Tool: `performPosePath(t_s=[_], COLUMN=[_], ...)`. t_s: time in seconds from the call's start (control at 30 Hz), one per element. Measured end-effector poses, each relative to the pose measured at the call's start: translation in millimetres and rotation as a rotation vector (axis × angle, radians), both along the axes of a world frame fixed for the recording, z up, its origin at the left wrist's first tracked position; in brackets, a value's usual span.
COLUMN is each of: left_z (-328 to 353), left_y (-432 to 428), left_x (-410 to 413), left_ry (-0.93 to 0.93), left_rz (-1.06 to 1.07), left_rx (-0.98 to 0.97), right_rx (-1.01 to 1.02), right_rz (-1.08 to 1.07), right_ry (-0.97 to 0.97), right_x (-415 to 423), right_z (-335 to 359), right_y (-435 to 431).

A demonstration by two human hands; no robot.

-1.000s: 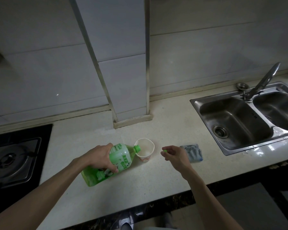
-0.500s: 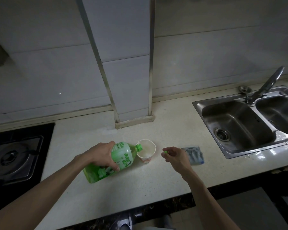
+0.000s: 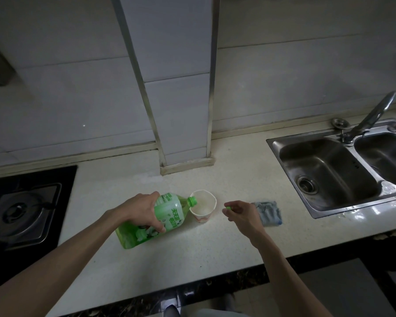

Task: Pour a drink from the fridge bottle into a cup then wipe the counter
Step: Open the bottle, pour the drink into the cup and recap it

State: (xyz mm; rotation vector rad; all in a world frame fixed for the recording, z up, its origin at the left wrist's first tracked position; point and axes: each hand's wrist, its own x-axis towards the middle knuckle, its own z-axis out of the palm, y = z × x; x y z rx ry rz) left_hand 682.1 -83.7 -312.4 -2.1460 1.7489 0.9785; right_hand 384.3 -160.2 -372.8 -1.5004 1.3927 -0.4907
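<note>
My left hand (image 3: 140, 209) grips a green drink bottle (image 3: 160, 216) around its upper body and tilts it far over, its open mouth at the rim of a white paper cup (image 3: 202, 205) on the pale counter (image 3: 215, 245). The cup stands just right of the bottle neck. My right hand (image 3: 241, 212) hovers to the right of the cup, with the small green bottle cap (image 3: 227, 208) pinched in its fingertips. A blue-grey cloth (image 3: 270, 212) lies on the counter just behind that hand.
A double steel sink (image 3: 329, 170) with a tap (image 3: 373, 115) fills the right side. A black gas hob (image 3: 21, 209) sits at the left. A tiled pillar (image 3: 176, 110) stands on the counter behind the cup. The counter's front edge runs close below my arms.
The bottle's mouth has stayed at the cup's rim, tilted a little further. My right hand with the cap has hardly moved. The view has shifted slightly.
</note>
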Motion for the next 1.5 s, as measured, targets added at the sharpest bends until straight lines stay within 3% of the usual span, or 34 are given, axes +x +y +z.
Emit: performPosePath(t_s=[1.5], left_z=[3.6], left_y=[0.2], left_x=[-3.4], left_ry=[-0.025], left_rz=[-0.023], left_rx=[0.008], right_rx=[-0.015], right_rz=[0.036], right_ry=[0.050], right_x=[-5.9], right_z=[-0.3], right_y=[5.1])
